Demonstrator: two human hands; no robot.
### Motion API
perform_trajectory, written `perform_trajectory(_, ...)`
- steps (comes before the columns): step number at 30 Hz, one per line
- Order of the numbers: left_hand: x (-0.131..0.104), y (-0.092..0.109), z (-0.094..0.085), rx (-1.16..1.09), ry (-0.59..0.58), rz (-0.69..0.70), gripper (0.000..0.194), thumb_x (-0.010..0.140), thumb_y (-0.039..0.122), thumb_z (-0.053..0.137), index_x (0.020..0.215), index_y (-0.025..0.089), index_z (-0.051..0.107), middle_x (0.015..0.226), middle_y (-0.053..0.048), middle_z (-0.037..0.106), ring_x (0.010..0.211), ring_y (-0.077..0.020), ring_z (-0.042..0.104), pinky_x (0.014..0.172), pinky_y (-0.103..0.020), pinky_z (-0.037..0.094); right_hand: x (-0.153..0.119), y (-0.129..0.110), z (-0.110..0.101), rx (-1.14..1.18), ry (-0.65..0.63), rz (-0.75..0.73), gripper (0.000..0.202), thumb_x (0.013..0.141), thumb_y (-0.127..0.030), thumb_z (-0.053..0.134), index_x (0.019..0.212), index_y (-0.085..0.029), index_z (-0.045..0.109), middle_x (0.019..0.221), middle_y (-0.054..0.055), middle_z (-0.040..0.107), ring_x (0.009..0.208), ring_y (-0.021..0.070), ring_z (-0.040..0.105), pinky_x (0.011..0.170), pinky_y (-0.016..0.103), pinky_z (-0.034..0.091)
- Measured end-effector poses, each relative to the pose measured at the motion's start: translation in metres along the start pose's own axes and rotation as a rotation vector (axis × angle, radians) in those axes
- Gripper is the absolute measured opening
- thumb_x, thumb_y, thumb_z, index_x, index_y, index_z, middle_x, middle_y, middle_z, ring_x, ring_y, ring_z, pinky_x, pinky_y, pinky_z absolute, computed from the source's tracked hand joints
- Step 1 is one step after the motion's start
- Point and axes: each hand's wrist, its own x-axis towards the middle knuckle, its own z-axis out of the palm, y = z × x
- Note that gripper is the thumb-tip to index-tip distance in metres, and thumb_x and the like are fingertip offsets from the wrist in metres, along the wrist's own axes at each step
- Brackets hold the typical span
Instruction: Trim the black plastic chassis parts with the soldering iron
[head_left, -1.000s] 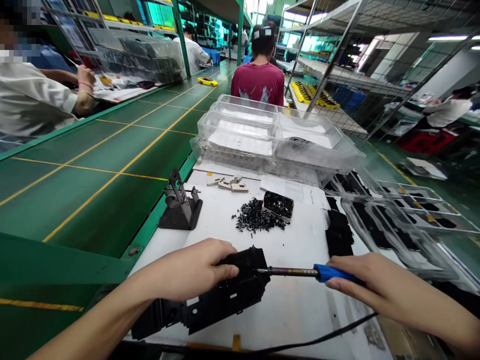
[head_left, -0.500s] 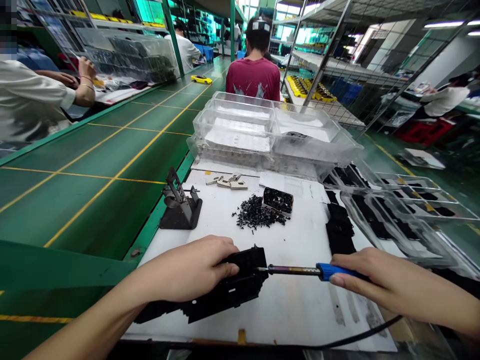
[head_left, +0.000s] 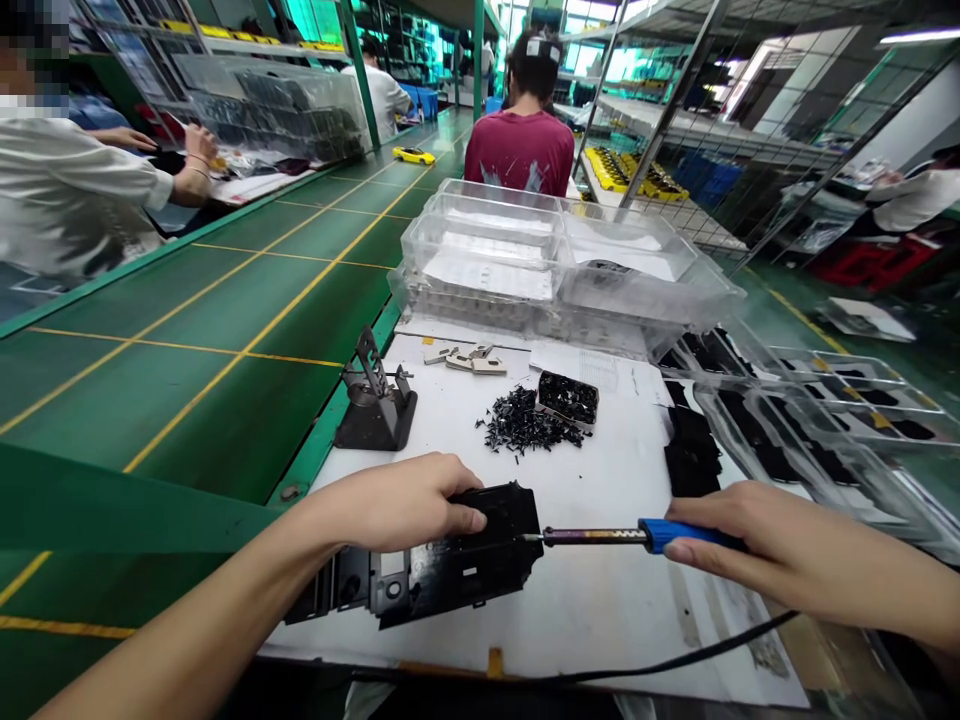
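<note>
My left hand [head_left: 420,505] grips a black plastic toy-car chassis or housing [head_left: 457,575], thumb on its upper face, tilted above the white work board [head_left: 600,610]. In my right hand [head_left: 765,545] is a soldering iron [head_left: 600,536], held by its blue handle. Its metal tip touches, or nearly touches, the right end of the black part. A dark cable runs from the iron's side along the front edge. Beyond my hands lie a heap of small black pieces [head_left: 517,422] and a small box [head_left: 568,397] filled with the same pieces. A soldering iron stand [head_left: 377,400] is at the left.
Pale flat pieces [head_left: 469,360] lie at the board's back, before stacked clear trays [head_left: 487,280]. Black fabric-like pieces [head_left: 690,455] and more trays [head_left: 862,400] stand right. A green conveyor [head_left: 247,290] at left carries a yellow toy car [head_left: 413,155]. Co-workers [head_left: 519,150] sit ahead and across.
The view has shifted slightly, so the scene sits a little further right. The black part has turned a little in my left hand, showing more of its near end. The iron tip stays at its edge.
</note>
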Motion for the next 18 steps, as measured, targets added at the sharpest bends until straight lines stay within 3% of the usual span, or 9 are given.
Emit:
perform_trajectory(2,-0.001,0.002,0.0,0.008,0.002,-0.005,0.027,0.083,0.041,0.054,0.065,0.02,0.05,0.066,0.002,0.049,0.06,-0.0161,0.043,0.052,-0.029,0.027,0.001,-0.002,-0.003,-0.041,-0.149,-0.012,0.037,0.099,-0.05,0.045,0.082,-0.023,0.065,0.067,0.001,0.064,0.059,0.0165,0.056,0.057,0.028,0.034)
perform_trajectory(9,-0.001,0.005,0.003,0.015,-0.046,-0.03,0.026,0.084,0.042,0.052,0.07,0.02,0.053,0.073,0.0,0.053,0.067,-0.0181,0.047,0.055,-0.028,0.03,-0.003,-0.003,-0.006,-0.072,-0.158,0.041,0.041,0.096,-0.059,0.045,0.085,-0.026,0.067,0.072,0.003,0.064,0.07,0.0212,0.059,0.06,0.029,0.036)
perform_trajectory(15,-0.002,0.008,0.003,0.017,-0.067,-0.028,0.025,0.084,0.043,0.051,0.072,0.021,0.054,0.08,-0.001,0.056,0.072,-0.0198,0.05,0.057,-0.027,0.03,-0.005,-0.005,-0.013,-0.027,-0.154,0.012,0.038,0.095,-0.055,0.05,0.082,-0.025,0.07,0.071,0.003,0.065,0.068,0.0214,0.061,0.063,0.03,0.041)
perform_trajectory(18,-0.003,0.011,0.004,0.008,-0.076,0.003,0.024,0.085,0.041,0.051,0.071,0.021,0.052,0.08,-0.001,0.057,0.072,-0.0193,0.05,0.058,-0.027,0.031,-0.006,-0.005,-0.012,0.033,-0.06,-0.009,0.038,0.092,-0.055,0.054,0.075,-0.024,0.069,0.064,0.002,0.063,0.063,0.0205,0.06,0.06,0.028,0.042)
